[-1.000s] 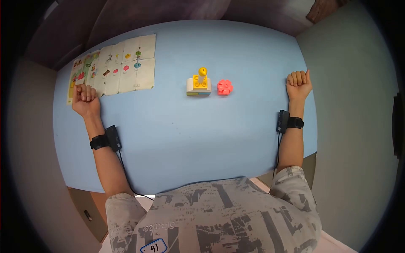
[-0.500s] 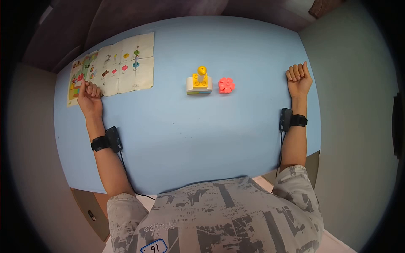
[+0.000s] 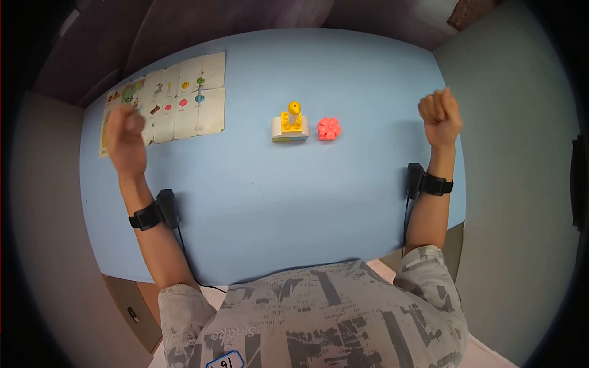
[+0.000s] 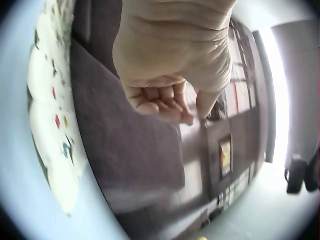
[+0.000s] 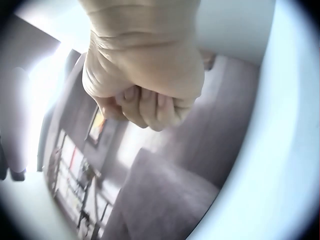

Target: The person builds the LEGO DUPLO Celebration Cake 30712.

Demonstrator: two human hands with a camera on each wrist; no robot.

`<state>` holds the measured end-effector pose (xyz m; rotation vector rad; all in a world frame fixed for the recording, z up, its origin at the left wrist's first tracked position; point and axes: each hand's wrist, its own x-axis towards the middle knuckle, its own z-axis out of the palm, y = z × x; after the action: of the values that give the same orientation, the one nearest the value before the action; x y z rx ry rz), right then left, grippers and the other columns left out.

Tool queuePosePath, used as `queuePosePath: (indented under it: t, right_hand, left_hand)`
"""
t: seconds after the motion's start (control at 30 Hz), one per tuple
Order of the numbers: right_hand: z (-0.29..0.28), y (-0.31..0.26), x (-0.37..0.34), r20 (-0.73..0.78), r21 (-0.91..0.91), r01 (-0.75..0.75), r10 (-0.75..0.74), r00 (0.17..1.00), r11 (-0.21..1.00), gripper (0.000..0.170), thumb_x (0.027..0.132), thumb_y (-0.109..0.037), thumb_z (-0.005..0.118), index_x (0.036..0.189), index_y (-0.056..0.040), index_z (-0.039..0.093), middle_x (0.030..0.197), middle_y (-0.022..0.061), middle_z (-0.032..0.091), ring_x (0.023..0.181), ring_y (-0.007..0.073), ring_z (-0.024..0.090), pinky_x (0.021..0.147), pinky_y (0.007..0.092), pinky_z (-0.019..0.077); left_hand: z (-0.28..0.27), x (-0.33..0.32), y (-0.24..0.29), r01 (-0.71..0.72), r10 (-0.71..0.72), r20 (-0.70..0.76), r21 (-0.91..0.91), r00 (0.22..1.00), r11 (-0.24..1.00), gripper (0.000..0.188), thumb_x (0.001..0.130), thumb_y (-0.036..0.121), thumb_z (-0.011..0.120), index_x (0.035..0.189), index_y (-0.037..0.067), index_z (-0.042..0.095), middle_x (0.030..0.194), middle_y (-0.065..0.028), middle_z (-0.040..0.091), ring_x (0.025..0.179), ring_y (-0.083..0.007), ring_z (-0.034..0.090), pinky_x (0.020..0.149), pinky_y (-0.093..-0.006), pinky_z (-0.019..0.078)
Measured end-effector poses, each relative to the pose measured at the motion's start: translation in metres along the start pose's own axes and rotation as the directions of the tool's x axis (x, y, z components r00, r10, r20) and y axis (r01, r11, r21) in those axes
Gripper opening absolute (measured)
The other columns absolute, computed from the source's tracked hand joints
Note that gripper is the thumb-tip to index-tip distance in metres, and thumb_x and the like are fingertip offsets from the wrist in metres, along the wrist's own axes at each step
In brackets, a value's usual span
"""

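My left hand [image 3: 127, 142] is raised over the instruction sheet [image 3: 205, 113] at the table's left and holds nothing. In the left wrist view its fingers [image 4: 165, 107] hang loosely bent, thumb apart from the palm. At the far right my right hand [image 3: 440, 122] is also empty, its fingers [image 5: 150, 110] folded into the palm as a fist. Mid-table, away from both hands, stands a small block build [image 3: 290, 130] of white and yellow bricks, topped by a round yellow piece [image 3: 294, 108]. Just right of it sits a pink flower-shaped block [image 3: 329, 129].
The blue table [image 3: 294, 202] has its far edge before a purple-grey sofa [image 3: 233, 27]. A grey wall [image 3: 515, 184] runs along the right side. Black wrist cameras [image 3: 167, 208] trail cables toward the body.
Both hands have risen off the table toward the head camera, the left one blurred by motion. The right hand's fingers have curled in tighter. The blocks and sheet have stayed put.
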<state>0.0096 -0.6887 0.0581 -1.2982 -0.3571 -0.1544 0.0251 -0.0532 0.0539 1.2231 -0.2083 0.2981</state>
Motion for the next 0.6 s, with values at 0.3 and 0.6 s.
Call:
queuePosePath:
  t: [0.3,0.6]
  right_hand:
    - [0.212,0.005,0.021,0.429,-0.761,0.366,-0.007,0.903,0.535,0.025,0.094,-0.026,0.082,0.104,-0.0061,0.071,0.07,0.0093,0.067,0.062,0.0283,0.068,0.058,0.0391,0.0496]
    - [0.194,-0.01,0.012,0.14,-0.799,0.124,-0.018,0.99,0.588,0.014,0.097,-0.016,0.078,0.1,-0.0037,0.072,0.072,0.0122,0.072,0.064,0.027,0.069,0.062,0.0382,0.0526]
  left_hand:
    - [0.202,-0.041,-0.033,-0.198,-0.299,0.549,0.671,0.78,0.715,0.043,0.094,0.017,0.085,0.131,0.002,0.07,0.114,-0.0131,0.078,0.097,-0.0255,0.072,0.09,-0.0372,0.0554]
    - [0.199,-0.047,-0.044,-0.259,-0.302,0.556,0.714,0.774,0.651,0.045,0.098,0.028,0.082,0.131,0.001,0.069,0.11,-0.0199,0.077,0.095,-0.0367,0.072,0.084,-0.0425,0.0569]
